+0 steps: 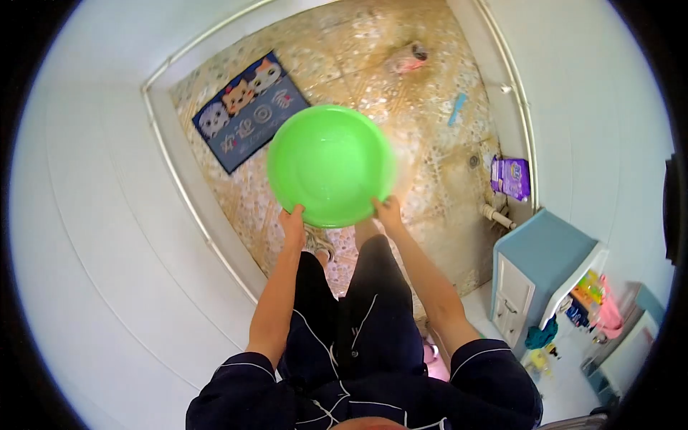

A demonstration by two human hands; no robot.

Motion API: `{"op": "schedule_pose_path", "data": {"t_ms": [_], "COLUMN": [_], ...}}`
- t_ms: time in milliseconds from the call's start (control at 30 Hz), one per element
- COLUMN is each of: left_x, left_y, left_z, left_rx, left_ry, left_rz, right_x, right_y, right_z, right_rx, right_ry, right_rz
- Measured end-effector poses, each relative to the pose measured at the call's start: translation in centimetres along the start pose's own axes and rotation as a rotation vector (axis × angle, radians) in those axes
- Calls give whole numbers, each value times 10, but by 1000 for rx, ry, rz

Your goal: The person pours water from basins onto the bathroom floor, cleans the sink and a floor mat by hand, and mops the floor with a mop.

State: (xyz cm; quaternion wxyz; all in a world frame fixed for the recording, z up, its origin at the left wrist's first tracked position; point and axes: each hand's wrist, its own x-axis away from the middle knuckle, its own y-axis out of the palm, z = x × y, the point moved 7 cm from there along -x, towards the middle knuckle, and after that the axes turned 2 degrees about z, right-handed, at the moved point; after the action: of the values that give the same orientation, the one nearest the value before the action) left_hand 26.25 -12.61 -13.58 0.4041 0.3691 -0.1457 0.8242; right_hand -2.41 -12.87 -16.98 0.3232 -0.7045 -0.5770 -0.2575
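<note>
one green basin is held by its near rim in the left hand and right hand, just ahead of both; handling it seems in hand, with matched grips called for next.

A navy, short-sleeved, white-piped top, dark trousers and a pale-edged shoe.

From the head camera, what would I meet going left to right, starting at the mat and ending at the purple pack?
Mat, green basin, pinkish object, blue strip, drain, purple pack.
</note>
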Motion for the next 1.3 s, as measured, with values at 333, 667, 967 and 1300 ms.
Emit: {"op": "schedule_pose_path", "data": {"t_ms": [333,667,967,1300], "left_x": [-29,-102,-183,-282], "left_y": [200,414,576,763], "left_z": [-1,48,48,-91], "left_rx": [-304,-637,-879,-906], "left_ry": [74,132,48,-186], "left_rz": [-259,-539,-721,-809], "right_x": [-50,-158,-260,-451], "right_y": [-123,-187,-222,-331], "right_z": [-34,-144,-174,-152], "right_rx": [-348,-425,-612,-694], "right_ry": [240,230,299,176], "right_rz": [86,264,321,472]}}
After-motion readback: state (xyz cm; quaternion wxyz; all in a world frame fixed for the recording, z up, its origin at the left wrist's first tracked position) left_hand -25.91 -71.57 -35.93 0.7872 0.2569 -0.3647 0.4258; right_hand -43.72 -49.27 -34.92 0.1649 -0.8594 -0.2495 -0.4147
